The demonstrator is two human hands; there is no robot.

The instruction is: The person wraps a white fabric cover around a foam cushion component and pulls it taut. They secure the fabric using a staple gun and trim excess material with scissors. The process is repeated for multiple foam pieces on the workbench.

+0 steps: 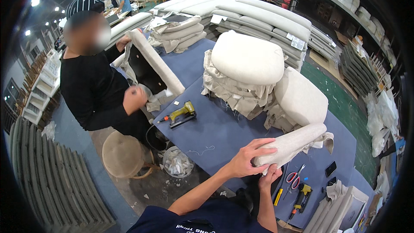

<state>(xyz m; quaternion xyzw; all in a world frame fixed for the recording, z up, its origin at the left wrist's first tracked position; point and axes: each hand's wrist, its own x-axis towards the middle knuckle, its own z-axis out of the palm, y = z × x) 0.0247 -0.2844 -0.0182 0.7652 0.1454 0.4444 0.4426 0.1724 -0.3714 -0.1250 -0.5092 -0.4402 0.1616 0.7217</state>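
A beige upholstered seat cushion [293, 146] is tilted up on its edge over the near side of the blue table, loose fabric hanging at its far end. My left hand [246, 159] grips its near end, fingers spread across the upper face. Lower down, my right hand [270, 178] holds the bottom edge of that same end. Beside the right hand lie red-handled scissors [294, 179], a yellow-handled tool [278, 196] and a staple gun [302, 198]. Just beyond the held cushion, another beige cushion [302, 97] leans against a stack of padded seats [246, 58].
Across the blue table [207, 136], a co-worker [97, 73] handles a padded panel [151, 62]. A second staple gun [183, 113] lies between us. Below stand a round stool [123, 153] and a scrap bucket [177, 162]. A phone [330, 168] and folded covers [336, 211] are at right.
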